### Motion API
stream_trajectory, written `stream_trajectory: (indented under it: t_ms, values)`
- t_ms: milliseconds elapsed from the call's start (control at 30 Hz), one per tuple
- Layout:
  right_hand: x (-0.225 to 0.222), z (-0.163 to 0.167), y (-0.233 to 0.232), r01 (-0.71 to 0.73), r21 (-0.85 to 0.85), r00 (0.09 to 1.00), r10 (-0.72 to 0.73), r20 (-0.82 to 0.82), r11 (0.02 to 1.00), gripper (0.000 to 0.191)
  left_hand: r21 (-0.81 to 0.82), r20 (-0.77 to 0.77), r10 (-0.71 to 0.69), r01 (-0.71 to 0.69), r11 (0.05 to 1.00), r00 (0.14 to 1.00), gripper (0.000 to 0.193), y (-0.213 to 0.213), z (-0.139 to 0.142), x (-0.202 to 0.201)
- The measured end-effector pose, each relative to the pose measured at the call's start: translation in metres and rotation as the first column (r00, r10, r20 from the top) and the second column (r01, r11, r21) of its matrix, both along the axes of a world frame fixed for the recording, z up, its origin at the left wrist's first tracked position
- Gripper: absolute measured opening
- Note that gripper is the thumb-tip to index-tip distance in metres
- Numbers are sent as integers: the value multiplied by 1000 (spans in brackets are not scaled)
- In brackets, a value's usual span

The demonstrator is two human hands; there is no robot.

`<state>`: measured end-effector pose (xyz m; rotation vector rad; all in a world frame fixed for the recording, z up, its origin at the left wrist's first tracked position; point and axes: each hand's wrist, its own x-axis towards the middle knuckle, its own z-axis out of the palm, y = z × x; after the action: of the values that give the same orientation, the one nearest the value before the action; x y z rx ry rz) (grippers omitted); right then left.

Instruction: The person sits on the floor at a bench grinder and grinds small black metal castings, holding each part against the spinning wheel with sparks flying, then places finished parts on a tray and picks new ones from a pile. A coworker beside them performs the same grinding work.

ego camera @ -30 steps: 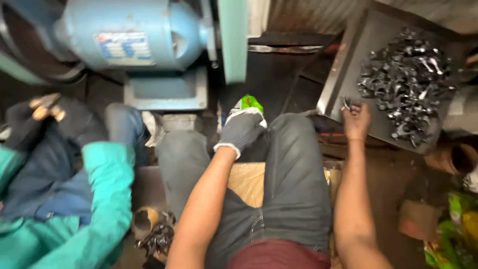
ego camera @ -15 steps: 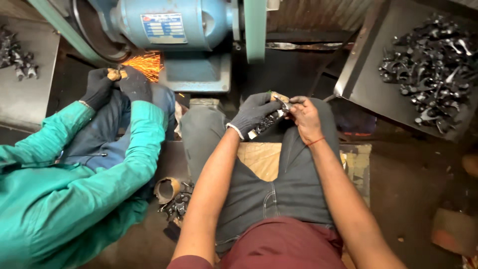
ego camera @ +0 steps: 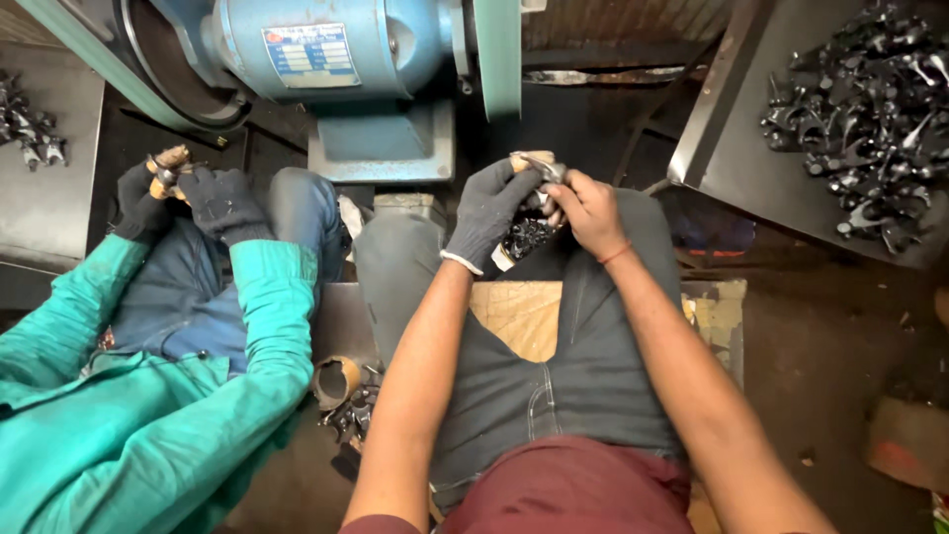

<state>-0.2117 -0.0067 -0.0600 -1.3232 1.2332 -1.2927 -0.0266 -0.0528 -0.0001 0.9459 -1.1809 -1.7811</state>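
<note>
My left hand (ego camera: 491, 211) wears a dark grey work glove and grips a small dark metal part (ego camera: 527, 235) together with a short wooden holder (ego camera: 521, 161) at its fingertips. My bare right hand (ego camera: 585, 211), a red thread at its wrist, pinches the same metal part from the right. Both hands meet above my knees, just below the green sanding belt (ego camera: 497, 54) of the blue grinding machine (ego camera: 326, 49).
A co-worker in a teal shirt sits on my left, gloved hands (ego camera: 188, 193) holding a part near the machine's left wheel. A metal tray (ego camera: 732, 148) with several dark metal parts stands at the right. More parts lie by a roll of tape (ego camera: 336, 381) on the floor.
My right hand came back from the tray on the right with a part and joined my left hand. The orange sparks at the co-worker's hands have stopped.
</note>
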Motion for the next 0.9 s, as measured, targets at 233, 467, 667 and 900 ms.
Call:
stream_trajectory:
  t_ms: [233,467,667,900]
  values:
    - [32,-54,-67,-20,247,978,-33,207,969,32,-221,504,271,-181,958,820,28,-33,-25,-4]
    - [18,-87,-114,-82,273,973,18,228,959,31,-174,445,384,-343,923,809,29,-60,-45,-17]
    - [7,-88,-113,-56,376,959,-55,279,925,26,-77,433,325,-325,943,841,28,-68,-53,-31]
    - [-77,-61,-65,195,-29,880,-188,-437,980,26,-281,798,180,91,955,575,36,-41,-28,-23]
